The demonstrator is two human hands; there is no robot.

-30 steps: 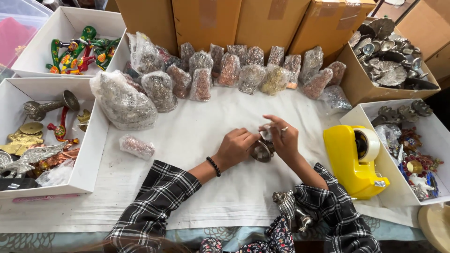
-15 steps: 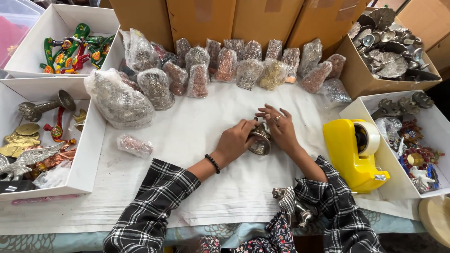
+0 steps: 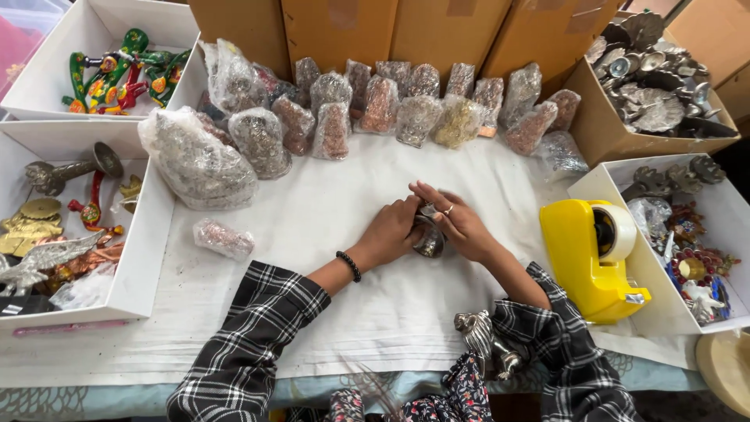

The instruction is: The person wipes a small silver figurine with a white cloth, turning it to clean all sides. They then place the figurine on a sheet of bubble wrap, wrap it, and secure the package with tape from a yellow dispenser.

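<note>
Our fingers [image 3: 428,197] are curled close around a small silvery figurine [image 3: 429,238] just right of the frame's centre, over the white cloth [image 3: 328,227]. The left hand [image 3: 391,233] cups it from the left with its fingers closed on the top; the right hand [image 3: 461,227] wraps it from the right, also closed, a ring showing on one finger. Clear film seems to cover the piece (we cannot tell how much is already wrapped).

To do this well, we judge that both hands should keep the film taut and hold the figurine low over the cloth, so it cannot roll.

The yellow tape dispenser [image 3: 595,262] stands near, at the right. A row of wrapped pieces [image 3: 414,109] lines the upper middle, before the brown boxes [image 3: 437,31]. One wrapped piece [image 3: 223,238] lies apart at the left, and a bare metal figure [image 3: 483,340] sits at the lower edge.
</note>
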